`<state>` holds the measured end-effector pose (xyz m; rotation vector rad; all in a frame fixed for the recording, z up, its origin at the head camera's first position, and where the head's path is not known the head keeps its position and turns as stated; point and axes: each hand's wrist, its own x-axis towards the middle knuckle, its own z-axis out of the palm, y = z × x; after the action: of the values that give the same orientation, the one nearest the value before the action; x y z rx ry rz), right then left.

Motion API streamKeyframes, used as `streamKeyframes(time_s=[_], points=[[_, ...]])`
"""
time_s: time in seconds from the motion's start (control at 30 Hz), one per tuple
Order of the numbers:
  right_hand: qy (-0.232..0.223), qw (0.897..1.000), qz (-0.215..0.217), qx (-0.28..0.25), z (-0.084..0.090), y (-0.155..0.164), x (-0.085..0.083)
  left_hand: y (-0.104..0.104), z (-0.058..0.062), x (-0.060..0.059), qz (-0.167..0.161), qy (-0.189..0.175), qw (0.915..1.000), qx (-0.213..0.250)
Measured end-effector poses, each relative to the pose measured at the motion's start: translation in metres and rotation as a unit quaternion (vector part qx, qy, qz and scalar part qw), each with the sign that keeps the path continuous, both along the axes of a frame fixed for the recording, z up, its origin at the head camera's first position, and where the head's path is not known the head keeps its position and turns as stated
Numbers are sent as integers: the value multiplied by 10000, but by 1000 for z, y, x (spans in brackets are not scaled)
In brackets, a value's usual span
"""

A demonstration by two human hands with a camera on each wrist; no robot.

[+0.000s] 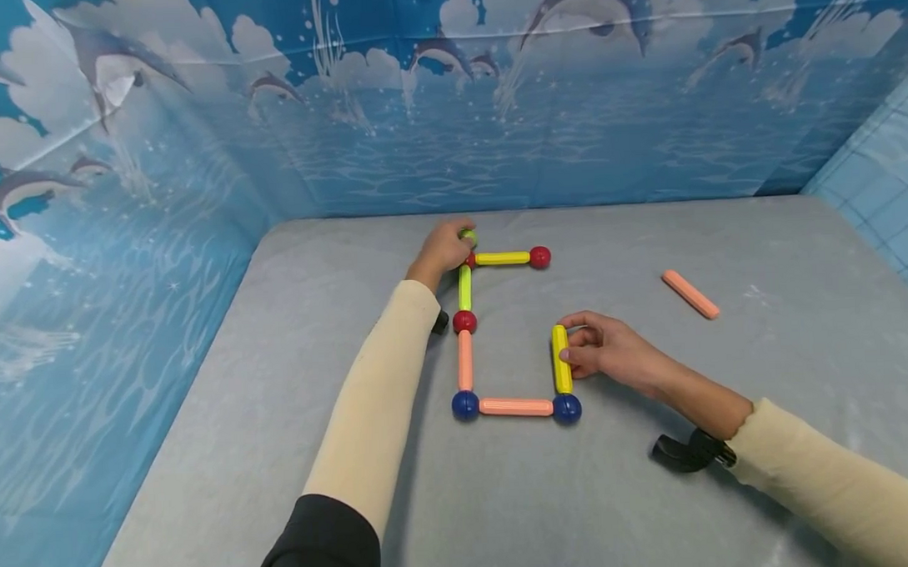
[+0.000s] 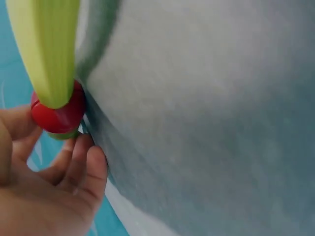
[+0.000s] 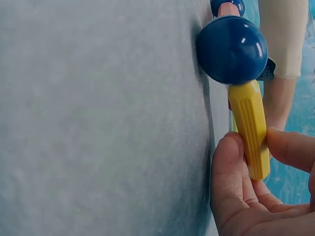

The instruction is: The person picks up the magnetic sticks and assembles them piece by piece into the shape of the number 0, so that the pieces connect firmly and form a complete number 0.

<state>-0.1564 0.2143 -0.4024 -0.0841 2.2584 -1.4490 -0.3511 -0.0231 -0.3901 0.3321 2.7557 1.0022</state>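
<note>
Magnetic rods and balls form a figure on the grey table. My left hand (image 1: pixel 443 247) reaches its far left corner, fingers curled round a green piece (image 1: pixel 468 238) beside a red ball (image 2: pixel 58 115); the fingers partly hide both. A yellow-green rod (image 1: pixel 465 289) runs from that ball to another red ball (image 1: pixel 464 321). At the near right, my right hand (image 1: pixel 606 349) pinches a yellow rod (image 3: pixel 250 125) between thumb and fingers. The rod's near end meets a blue ball (image 3: pixel 232 50). Pink rods (image 1: pixel 516 407) (image 1: pixel 465 361) join at a second blue ball (image 1: pixel 465 406).
From the far corner, a yellow rod (image 1: pixel 502 258) leads right to a red ball (image 1: pixel 540 257). A loose pink rod (image 1: pixel 690 294) lies apart on the table (image 1: pixel 802 346) at the right. Sea-print cloth (image 1: pixel 419 151) hangs behind and at the sides.
</note>
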Motion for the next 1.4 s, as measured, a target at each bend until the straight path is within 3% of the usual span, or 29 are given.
streamKeyframes(time_s=[0.17,0.43,0.57,0.67,0.73,0.87,0.97,1.07,1.23,1.4], points=[[41,10000,-7,-10,0,-1,1,0,-3,-3,535,-135,9975,438],[58,10000,-13,-25,0,-3,0,-3,-7,-7,680,-144,9963,499],[37,10000,-34,-9,0,-4,0,-7,-8,-8,857,63,9924,886],[87,10000,-46,15,1,-4,0,-12,1,-3,865,226,9880,1256],[126,9999,-52,30,2,-4,0,-14,11,3,627,231,9867,1481],[131,9999,-56,41,3,-5,-1,-18,27,27,-511,189,9839,1699],[114,9999,-29,6,3,-5,-1,-19,32,52,-1395,41,9746,1753],[134,9999,1,14,2,-5,-1,-19,32,75,-1929,-198,9643,1803],[138,9998,-59,130,0,-4,0,-15,25,99,-2499,-373,9536,1638],[91,9998,-120,163,-1,-3,2,-10,13,105,-2667,-370,9545,1286]])
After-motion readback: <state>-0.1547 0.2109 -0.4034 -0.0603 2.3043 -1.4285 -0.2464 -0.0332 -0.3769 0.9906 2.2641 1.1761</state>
